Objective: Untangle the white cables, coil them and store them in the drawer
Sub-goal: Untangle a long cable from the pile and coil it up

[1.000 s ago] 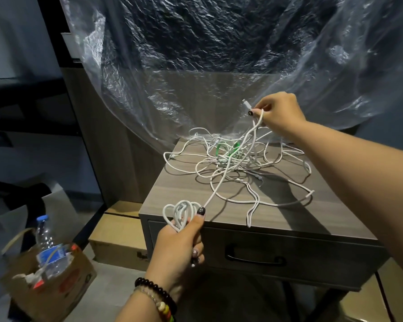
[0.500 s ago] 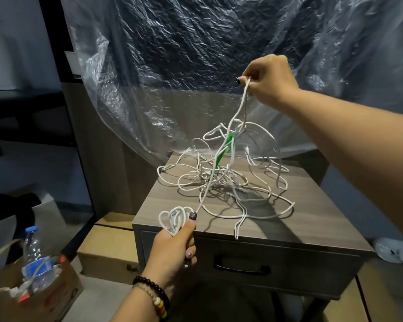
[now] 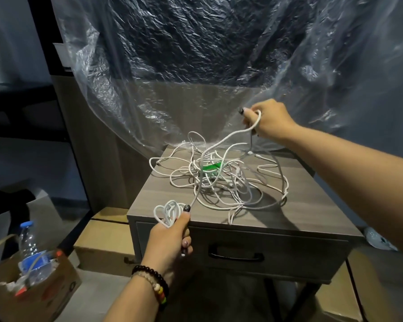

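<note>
A tangle of white cables (image 3: 221, 180) with a green tie (image 3: 211, 167) in its middle lies on top of a grey wooden nightstand (image 3: 163, 196). My left hand (image 3: 170, 240) is at the nightstand's front left corner, gripping a small coil of white cable (image 3: 168, 211). One strand runs from that coil up over the tangle to my right hand (image 3: 269, 120), which pinches the cable above the back right of the top. The drawer (image 3: 300, 252) with its black handle (image 3: 236, 254) is closed.
A clear plastic sheet (image 3: 196, 66) hangs behind the nightstand. A cardboard box (image 3: 40, 296) holding a water bottle (image 3: 29, 247) sits on the floor at the left. Flat cardboard boxes (image 3: 102, 249) lie beside and under the nightstand.
My right hand has come down and to the right with the cable. The tangle, lifted half a second ago, has settled back onto the nightstand. My left hand keeps its coil.
</note>
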A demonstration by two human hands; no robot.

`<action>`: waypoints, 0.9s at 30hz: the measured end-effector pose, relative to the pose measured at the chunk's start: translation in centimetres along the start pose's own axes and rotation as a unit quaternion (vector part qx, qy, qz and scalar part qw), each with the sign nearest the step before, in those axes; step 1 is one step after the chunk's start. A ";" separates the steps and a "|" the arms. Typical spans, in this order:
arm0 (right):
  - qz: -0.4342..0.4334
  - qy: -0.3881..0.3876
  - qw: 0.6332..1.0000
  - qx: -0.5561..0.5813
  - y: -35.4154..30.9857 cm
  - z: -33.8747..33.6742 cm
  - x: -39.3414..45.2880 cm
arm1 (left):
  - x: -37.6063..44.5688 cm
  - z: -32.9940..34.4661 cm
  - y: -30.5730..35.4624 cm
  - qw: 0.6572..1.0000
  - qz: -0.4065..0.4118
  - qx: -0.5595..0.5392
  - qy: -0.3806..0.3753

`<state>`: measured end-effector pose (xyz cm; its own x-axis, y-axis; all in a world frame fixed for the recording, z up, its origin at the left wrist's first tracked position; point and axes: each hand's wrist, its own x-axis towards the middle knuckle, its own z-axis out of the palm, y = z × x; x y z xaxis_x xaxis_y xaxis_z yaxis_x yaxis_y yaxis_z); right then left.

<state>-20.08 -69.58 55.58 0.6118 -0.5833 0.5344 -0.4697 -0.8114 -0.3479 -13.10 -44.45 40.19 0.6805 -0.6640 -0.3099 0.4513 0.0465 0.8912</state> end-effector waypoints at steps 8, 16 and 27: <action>-0.119 -0.108 0.981 -0.112 4.9 0.1 -8.0 | -0.1 1.7 -0.3 0.999 0.017 0.005 -0.036; -0.132 -0.071 0.988 0.028 2.7 -1.0 -16.8 | -0.7 3.7 -1.5 0.977 0.136 0.163 -0.036; -0.068 -0.125 0.976 0.167 0.2 4.1 -24.5 | -1.6 3.0 -2.0 0.992 0.099 0.077 0.010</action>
<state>-32.50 -55.62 39.27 0.8097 -0.4266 0.4029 -0.1659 -0.8251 -0.5401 -16.83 -45.67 39.93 0.7589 -0.6381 -0.1296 0.2159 0.0587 0.9747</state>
